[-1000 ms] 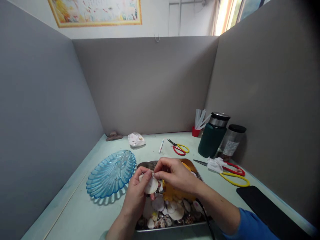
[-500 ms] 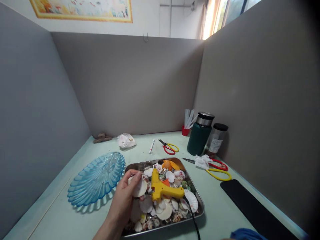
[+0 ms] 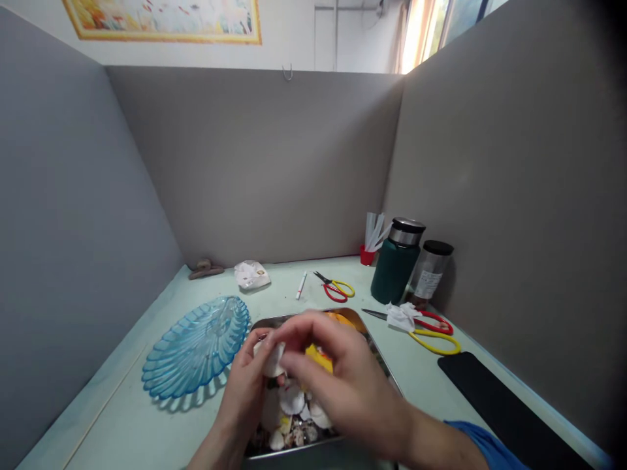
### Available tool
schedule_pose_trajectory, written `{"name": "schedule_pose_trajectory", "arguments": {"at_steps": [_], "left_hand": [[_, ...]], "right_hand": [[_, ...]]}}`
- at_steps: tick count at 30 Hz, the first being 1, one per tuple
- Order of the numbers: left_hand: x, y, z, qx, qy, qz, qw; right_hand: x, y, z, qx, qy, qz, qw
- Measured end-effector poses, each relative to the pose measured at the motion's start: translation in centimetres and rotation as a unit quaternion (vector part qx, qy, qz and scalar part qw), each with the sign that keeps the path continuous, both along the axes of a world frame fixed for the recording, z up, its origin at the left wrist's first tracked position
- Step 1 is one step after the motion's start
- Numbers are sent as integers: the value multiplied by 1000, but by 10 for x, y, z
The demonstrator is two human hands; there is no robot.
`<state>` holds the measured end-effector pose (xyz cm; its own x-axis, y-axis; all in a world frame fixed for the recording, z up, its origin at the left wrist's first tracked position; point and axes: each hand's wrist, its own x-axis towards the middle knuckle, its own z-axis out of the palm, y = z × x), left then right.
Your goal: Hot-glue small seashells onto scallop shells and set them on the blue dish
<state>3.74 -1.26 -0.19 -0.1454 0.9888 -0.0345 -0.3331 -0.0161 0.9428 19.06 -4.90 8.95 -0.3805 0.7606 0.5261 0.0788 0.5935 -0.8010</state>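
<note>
My left hand (image 3: pixel 249 385) holds a pale scallop shell (image 3: pixel 272 360) over the near left part of a metal tray (image 3: pixel 264 324) filled with several seashells. My right hand (image 3: pixel 337 378) is blurred by motion above the tray, its fingers reaching toward the shell; I cannot make out whether they hold anything. A yellow glue gun (image 3: pixel 319 358) lies in the tray, mostly hidden behind my right hand.
A blue shell-shaped glass dish (image 3: pixel 196 346) lies left of the tray. Small scissors (image 3: pixel 337 288), a white pen (image 3: pixel 300 285), a green flask (image 3: pixel 396 263), a jar (image 3: pixel 429 277), large scissors with tissue (image 3: pixel 421 328) and a black pad (image 3: pixel 499 408) sit to the right. Grey partitions enclose the desk.
My right hand left the shell and went out of view half a second ago, and has now come back over the tray toward the shell. The left hand kept its shell.
</note>
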Motion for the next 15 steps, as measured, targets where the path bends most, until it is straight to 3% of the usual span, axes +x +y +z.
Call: {"name": "schedule_pose_trajectory", "arguments": {"at_steps": [2, 7, 15], "left_hand": [[0, 0, -1, 11, -10, -27, 1000], [-1, 0, -3, 19, -16, -36, 999], [-1, -2, 1, 7, -18, -55, 998]], "right_hand": [[-1, 22, -7, 26, -41, -87, 995], [1, 59, -28, 51, -172, -161, 971], [-3, 61, -41, 55, -327, -142, 933]]}}
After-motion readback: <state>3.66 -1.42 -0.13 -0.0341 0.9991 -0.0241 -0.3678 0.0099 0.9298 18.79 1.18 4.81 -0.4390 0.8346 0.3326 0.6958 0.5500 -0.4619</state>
